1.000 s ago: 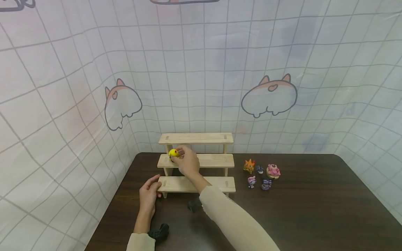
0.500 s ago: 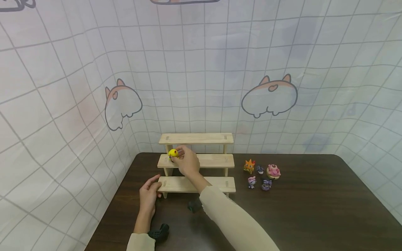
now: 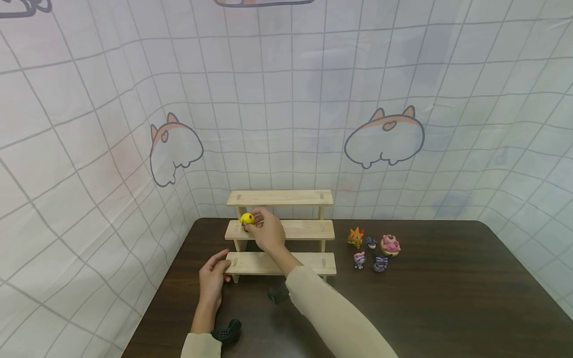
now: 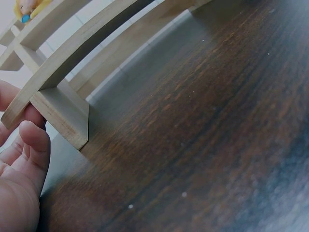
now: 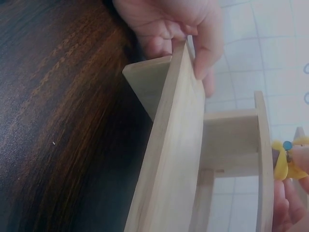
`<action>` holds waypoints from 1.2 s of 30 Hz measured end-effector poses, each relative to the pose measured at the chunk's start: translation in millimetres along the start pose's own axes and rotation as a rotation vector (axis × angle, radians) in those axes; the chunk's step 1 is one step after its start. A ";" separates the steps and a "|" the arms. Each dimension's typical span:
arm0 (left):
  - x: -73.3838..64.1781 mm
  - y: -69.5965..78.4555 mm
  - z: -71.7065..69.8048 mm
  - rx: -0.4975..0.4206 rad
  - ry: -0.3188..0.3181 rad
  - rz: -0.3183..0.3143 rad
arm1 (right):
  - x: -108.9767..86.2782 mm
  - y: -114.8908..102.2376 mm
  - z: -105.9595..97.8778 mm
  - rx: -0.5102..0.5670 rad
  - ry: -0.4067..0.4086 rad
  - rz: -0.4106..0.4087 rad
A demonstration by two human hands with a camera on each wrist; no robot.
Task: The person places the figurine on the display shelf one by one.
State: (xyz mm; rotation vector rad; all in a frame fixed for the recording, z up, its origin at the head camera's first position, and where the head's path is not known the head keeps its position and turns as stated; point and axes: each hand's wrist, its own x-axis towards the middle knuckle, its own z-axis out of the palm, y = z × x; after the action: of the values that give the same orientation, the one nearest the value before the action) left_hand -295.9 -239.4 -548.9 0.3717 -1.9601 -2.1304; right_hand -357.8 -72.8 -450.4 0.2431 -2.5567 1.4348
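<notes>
A three-tier wooden display stand [image 3: 286,198] stands on the dark table. My left hand [image 3: 212,281] grips the left end of its lowest board, which the right wrist view shows between thumb and fingers. On the left part of the middle board, a small yellow toy figurine [image 3: 246,218] is pinched by my right hand [image 3: 271,233]. The figurine's blue detail shows in the right wrist view, where my fingertips [image 5: 301,157] cover part of it. Its base appears to touch the board. In the left wrist view only part of the figurine [image 4: 29,7] shows, above the boards.
Right of the stand are an orange spiky figurine [image 3: 355,237], a pink one [image 3: 390,245], a small dark one [image 3: 370,242], a pink-and-white one [image 3: 359,260] and a purple one with a bow [image 3: 380,263]. A grid-patterned cloth [image 3: 291,124] hangs behind the table [image 3: 425,308].
</notes>
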 end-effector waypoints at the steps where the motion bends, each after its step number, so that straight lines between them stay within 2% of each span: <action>1: 0.0 0.0 0.1 0.000 0.000 0.000 | -0.3 0.4 -0.4 0.011 -0.004 0.000; 10: 0.1 -0.3 1.2 0.002 0.001 -0.003 | -6.9 12.0 -14.2 0.248 -0.070 0.014; 22: 2.5 -2.0 0.4 0.017 -0.005 -0.017 | -39.8 48.3 -60.7 0.553 -0.097 -0.020; 28: 2.2 -1.2 0.0 0.020 0.002 -0.004 | -62.5 71.2 -86.1 0.578 -0.065 -0.008; 36: 3.3 -2.1 -0.3 0.016 0.003 -0.009 | -84.0 96.6 -119.1 0.539 -0.011 0.034</action>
State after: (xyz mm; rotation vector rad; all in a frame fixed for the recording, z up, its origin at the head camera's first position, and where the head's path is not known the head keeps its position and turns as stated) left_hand -298.9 -240.6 -551.1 0.3871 -1.9788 -2.1191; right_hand -288.7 82.7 -490.4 0.2844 -2.1353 2.1146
